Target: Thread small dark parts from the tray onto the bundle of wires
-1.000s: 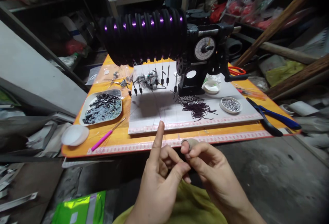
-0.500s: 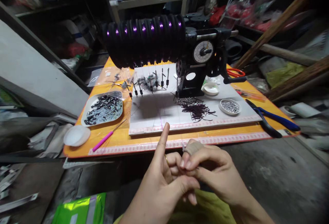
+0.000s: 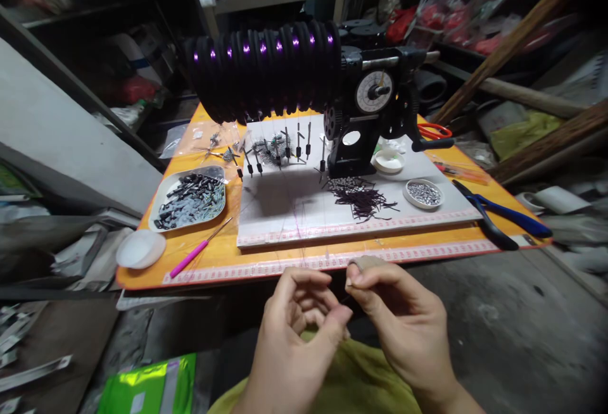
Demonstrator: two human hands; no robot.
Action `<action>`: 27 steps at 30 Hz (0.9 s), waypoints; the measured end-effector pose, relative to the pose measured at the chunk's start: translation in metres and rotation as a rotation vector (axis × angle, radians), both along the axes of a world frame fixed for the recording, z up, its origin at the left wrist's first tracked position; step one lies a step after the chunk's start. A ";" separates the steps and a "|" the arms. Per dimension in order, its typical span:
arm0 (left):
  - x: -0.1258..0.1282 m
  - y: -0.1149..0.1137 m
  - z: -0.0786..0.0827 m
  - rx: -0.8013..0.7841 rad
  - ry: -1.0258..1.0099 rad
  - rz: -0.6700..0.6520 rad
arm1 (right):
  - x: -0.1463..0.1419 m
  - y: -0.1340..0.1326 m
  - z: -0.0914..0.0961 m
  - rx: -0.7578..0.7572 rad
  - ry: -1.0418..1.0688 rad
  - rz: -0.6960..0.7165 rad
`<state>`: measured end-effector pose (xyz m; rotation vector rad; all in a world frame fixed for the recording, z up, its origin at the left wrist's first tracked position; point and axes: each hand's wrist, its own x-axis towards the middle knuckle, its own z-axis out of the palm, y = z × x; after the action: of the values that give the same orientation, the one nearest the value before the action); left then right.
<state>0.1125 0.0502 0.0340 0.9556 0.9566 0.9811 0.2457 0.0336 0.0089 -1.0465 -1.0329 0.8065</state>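
Observation:
In the head view my left hand (image 3: 297, 332) is half curled in front of the table edge, its index finger and thumb apart; nothing shows between them. Close beside it, my right hand (image 3: 403, 319) pinches thumb and forefinger together. A beige wrap covers one of its fingers, and whatever sits in the pinch is too small to make out. Thin lines (image 3: 297, 211) run down over the white board (image 3: 266, 205) towards my hands. Beyond stands a black winding device (image 3: 266, 78) with a row of purple-lined spools, a dial and a crank. Small dark weights hang below the spools.
On the orange table (image 3: 223, 256) are a tray of small dark and grey pieces (image 3: 190, 199), a white cup (image 3: 141, 249), a pink-handled hook tool (image 3: 194, 257), dark short strips (image 3: 363, 204), a dish of metal bits (image 3: 424, 194) and blue-handled pliers (image 3: 508, 214).
My hands have separated slightly. My left index finger, stretched upward before, is now curled, and my right hand has shifted a little to the right, still pinching.

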 end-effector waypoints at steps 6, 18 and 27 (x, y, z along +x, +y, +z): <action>0.000 0.000 -0.008 0.447 0.266 0.075 | -0.002 -0.002 -0.001 -0.017 0.067 -0.014; 0.000 0.003 -0.006 0.466 0.301 0.099 | -0.013 -0.006 0.000 -0.174 0.602 0.272; -0.002 0.004 -0.005 0.456 0.362 0.069 | -0.012 -0.007 0.005 -0.286 0.679 0.297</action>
<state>0.1109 0.0545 0.0293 1.5288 1.0912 1.1325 0.2336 0.0267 0.0139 -0.7639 -0.4960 1.4613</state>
